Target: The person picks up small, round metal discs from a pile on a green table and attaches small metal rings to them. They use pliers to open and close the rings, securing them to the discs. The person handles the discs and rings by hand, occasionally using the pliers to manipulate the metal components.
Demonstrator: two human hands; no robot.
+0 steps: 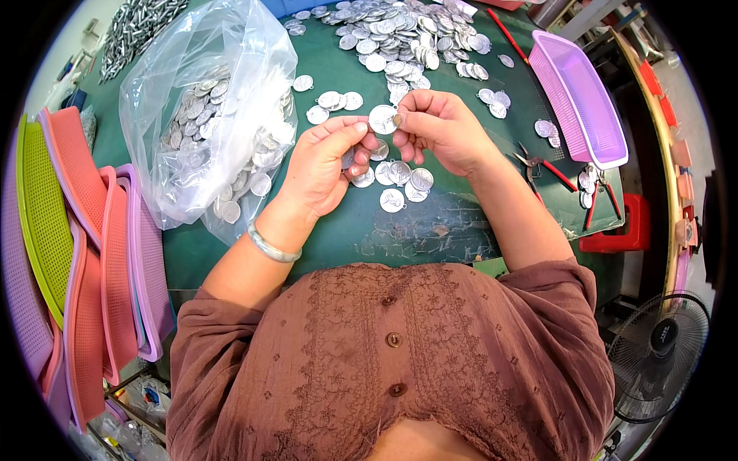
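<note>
Between my two hands is a round silver medal (382, 119) with a small loop, held above the green table. My left hand (327, 157) pinches its left edge with thumb and finger, and more medals show among its curled lower fingers. On the opposite edge, my right hand (442, 131) grips the medal with thumb and forefinger. Just below the hands lie several loose medals (400, 173). A clear plastic bag (254, 46) with many medals inside stands left of my left hand. Beyond my hands spreads a large heap of medals (400, 34).
A purple plastic basket (573, 65) stands at the right, with red-handled pliers (542, 165) nearby. Stacked coloured baskets (84, 253) line the left side. Small metal parts (138, 31) are piled at the far left. A red stool (630, 227) and black fan (661, 346) are lower right.
</note>
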